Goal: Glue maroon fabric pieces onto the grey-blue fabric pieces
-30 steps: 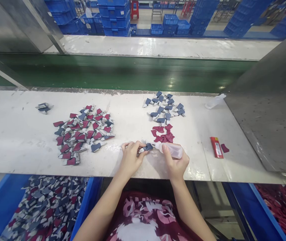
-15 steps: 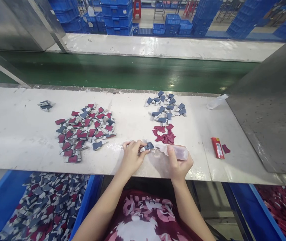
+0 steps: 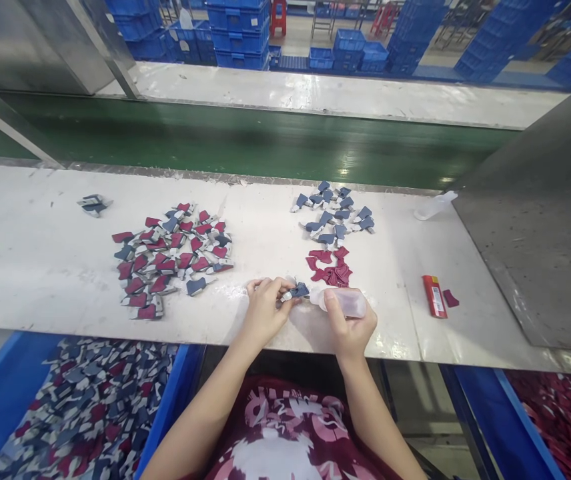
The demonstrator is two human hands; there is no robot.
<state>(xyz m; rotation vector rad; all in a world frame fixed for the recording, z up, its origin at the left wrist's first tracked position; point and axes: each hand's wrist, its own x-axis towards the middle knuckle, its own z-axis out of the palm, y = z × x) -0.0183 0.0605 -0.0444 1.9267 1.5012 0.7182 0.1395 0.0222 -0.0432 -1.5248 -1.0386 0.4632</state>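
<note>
Between the thumb and fingers of my left hand (image 3: pixel 267 305) is a small blue-and-white plastic part (image 3: pixel 298 291), held just above the white bench. My right hand (image 3: pixel 353 327) is wrapped round a translucent squeeze bottle (image 3: pixel 348 302) lying almost level, its nozzle pointing left at the blue part. Whether the tip touches the part I cannot tell. Just beyond the bottle lies a small heap of flat maroon pieces (image 3: pixel 335 275). Farther back are several loose blue-and-white parts (image 3: pixel 341 215). To the left spreads a larger group of parts with maroon and blue faces (image 3: pixel 165 265).
A red lighter (image 3: pixel 434 297) and one maroon piece (image 3: pixel 450 298) lie to the right, with another translucent bottle (image 3: pixel 435 205) behind. Blue bins of parts (image 3: pixel 178 380) and maroon pieces (image 3: pixel 518 410) stand below the bench edge. A green belt (image 3: pixel 265 143) runs behind; a metal panel (image 3: pixel 540 227) rises at right.
My right hand has moved a little left, bringing the bottle's nozzle closer to the blue part. My left hand keeps its hold on the part. The view has shifted slightly.
</note>
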